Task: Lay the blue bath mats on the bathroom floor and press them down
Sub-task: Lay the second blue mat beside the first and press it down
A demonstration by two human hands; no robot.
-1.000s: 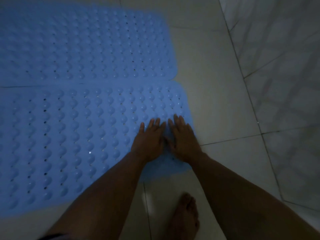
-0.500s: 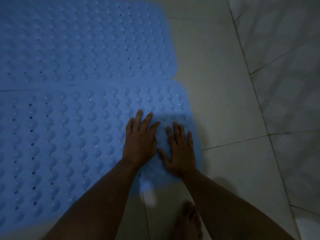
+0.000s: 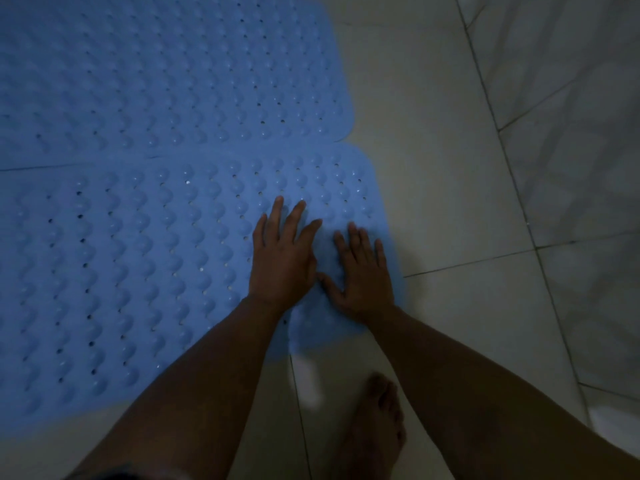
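Two blue bath mats with raised bumps and small holes lie side by side on the tiled floor. The far mat (image 3: 166,74) fills the upper left. The near mat (image 3: 121,265) lies below it, their long edges touching. My left hand (image 3: 282,258) rests flat, palm down, fingers spread, on the near mat close to its right end. My right hand (image 3: 362,275) lies flat beside it on the mat's near right corner. Neither hand holds anything.
Pale floor tiles (image 3: 433,188) with dark grout lines extend right of the mats. A tiled wall (image 3: 588,150) rises at the right. My bare foot (image 3: 377,431) stands on the floor just below the near mat's corner.
Both hands have slid back toward me along the near mat's right end, and their fingers have spread wider. The left hand sits slightly further left. The mats have not shifted.
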